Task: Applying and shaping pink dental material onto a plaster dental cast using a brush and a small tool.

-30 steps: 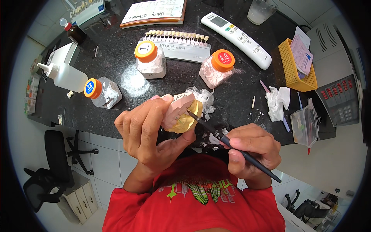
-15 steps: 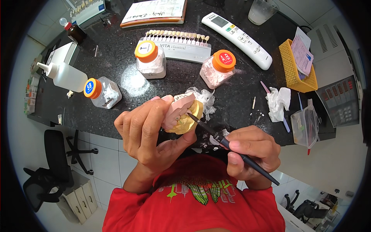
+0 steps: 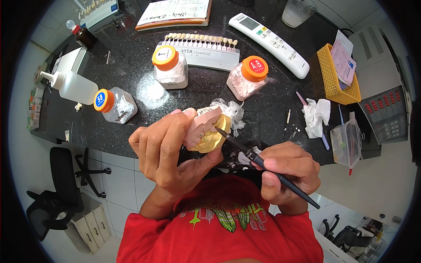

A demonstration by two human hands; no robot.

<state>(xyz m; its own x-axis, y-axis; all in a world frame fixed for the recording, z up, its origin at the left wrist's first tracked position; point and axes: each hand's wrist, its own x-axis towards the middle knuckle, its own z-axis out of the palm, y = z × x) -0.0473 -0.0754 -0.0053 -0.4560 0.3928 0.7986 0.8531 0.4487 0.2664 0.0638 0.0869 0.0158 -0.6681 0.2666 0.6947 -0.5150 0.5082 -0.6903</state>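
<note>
Left-hand fingers clamp dental cast, right-hand fingers grip brush; step judged brushwork, contact unclear; next stroke needs steadiness.

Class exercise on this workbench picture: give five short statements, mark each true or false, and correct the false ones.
1. The left hand holds a pink-and-yellow dental model, and the right hand holds a slim dark tool. True.
2. The tool's tip points away from the model. False: it points toward the model.
3. The white remote control lies left of the yellow basket. True.
4. The basket is empty. False: papers stick out of it.
5. Three orange-lidded jars are on the dark bench. True.
</note>
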